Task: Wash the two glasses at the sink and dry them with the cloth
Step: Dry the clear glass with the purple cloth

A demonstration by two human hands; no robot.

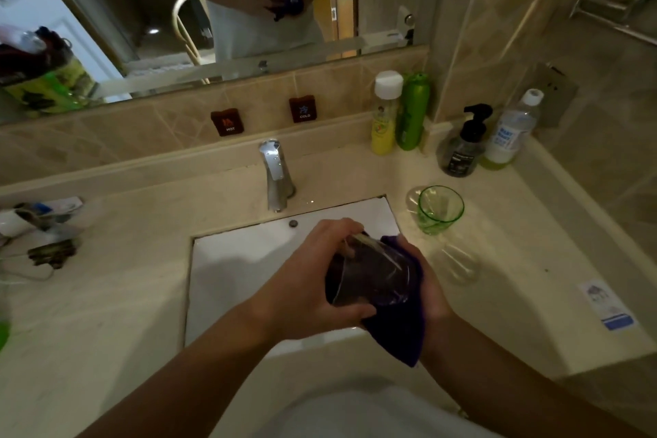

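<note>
A: Starting at the fingers. Our left hand point(313, 281) has its fingers point(343, 229) curled over the clear glass point(369, 277), thumb underneath, wrapped tight on it. Glass lies tilted, nearly on its side, above the front right part of the sink point(241, 260).

B: Right hand?

A: Right hand point(426, 281) is mostly hidden behind the purple cloth point(394, 331). It cups the cloth against the far side of the glass, so it has hold of the cloth; we can't see how far those fingers close. A corner of cloth hangs down below both hands.

B: Why that hold?

A: Our read: left steadies and turns the glass, right backs the cloth so the wall gets wiped. Keeping it over the sink means drips land in the basin, not on the surface point(142, 295).

B: Anything inside it?

A: Looks dark through the wall, probably cloth seen behind or pushed in; can't tell which. No water visible.

B: Second glass?

A: Green glass point(441, 210) stands upright on the surface just right of the sink, apart from both hands. Appears empty. Can't tell if it's wet or dry.

B: Tap?

A: Faucet point(275, 174) shows no stream. Basin looks empty.

B: Other containers?

A: Bottles at the back right corner: yellow bottle point(385, 114) and green bottle point(412, 110) touching, then a dark pump bottle point(465, 142) and a clear bottle point(512, 128) with yellow-green liquid low down.

B: Stage?

A: We judge drying of the first glass is underway; green one probably next.
</note>
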